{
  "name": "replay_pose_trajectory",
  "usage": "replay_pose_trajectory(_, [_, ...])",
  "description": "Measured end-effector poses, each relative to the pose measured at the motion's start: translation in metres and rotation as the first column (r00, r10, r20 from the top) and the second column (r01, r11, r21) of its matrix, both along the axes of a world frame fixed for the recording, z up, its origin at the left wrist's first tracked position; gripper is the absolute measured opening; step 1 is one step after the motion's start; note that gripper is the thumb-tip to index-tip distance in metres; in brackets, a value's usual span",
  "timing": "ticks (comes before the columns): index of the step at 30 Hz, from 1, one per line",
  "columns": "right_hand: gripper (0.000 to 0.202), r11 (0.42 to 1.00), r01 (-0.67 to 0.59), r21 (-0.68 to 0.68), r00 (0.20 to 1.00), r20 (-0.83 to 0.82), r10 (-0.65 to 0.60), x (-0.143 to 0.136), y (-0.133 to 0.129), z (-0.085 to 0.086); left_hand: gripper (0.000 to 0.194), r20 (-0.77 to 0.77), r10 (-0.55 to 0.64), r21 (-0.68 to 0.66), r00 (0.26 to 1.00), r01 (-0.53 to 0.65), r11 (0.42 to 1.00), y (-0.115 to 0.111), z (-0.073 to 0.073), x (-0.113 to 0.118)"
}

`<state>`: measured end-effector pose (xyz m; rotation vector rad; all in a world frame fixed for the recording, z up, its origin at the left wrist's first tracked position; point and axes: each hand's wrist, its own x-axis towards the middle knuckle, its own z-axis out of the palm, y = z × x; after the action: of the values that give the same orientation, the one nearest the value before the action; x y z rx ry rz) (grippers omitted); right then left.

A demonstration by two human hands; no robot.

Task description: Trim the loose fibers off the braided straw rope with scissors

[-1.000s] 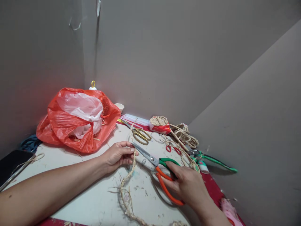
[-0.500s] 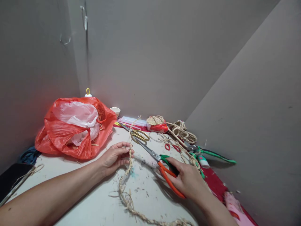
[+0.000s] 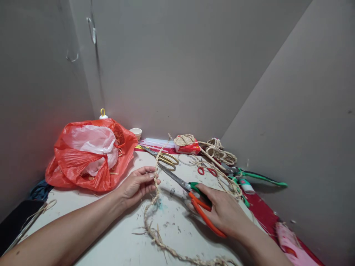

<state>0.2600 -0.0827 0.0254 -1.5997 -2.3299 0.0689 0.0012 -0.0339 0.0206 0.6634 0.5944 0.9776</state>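
Left hand [image 3: 138, 183] pinches a braided cord [image 3: 157, 189], its free end leaning toward the tabletop's [image 3: 119, 238] far edge; right hand [image 3: 226, 213] grips 1 pair of scissors [image 3: 207, 219], tip near the braid.

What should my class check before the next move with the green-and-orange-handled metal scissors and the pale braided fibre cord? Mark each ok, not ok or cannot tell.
1. Left hand holds the pale braided fibre cord: ok, pinched by thumb and fingers.
2. Right hand holds the green-and-orange-handled metal scissors: ok, by the handles.
3. Fingers well away from the blade tips: not ok, I judge; the tips look very near the left fingertips.
4. Cord between the blades: cannot tell.
5. Blades touching nothing else: cannot tell; they overlap the gold-handled metal scissors in view.
6. Cord free of stray strands: not ok; wisps stick out along its lower stretch.
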Motion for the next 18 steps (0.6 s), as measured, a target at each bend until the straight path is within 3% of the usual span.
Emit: replay_pose_trajectory(18, [0.030,0.995,-0.020,0.102,0.998,0.057,0.014,-0.0052,0.0002,-0.0018,0.021,0.047,-0.043,-0.044,0.998,0.045,0.998,-0.0002,-0.0016,0.0005])
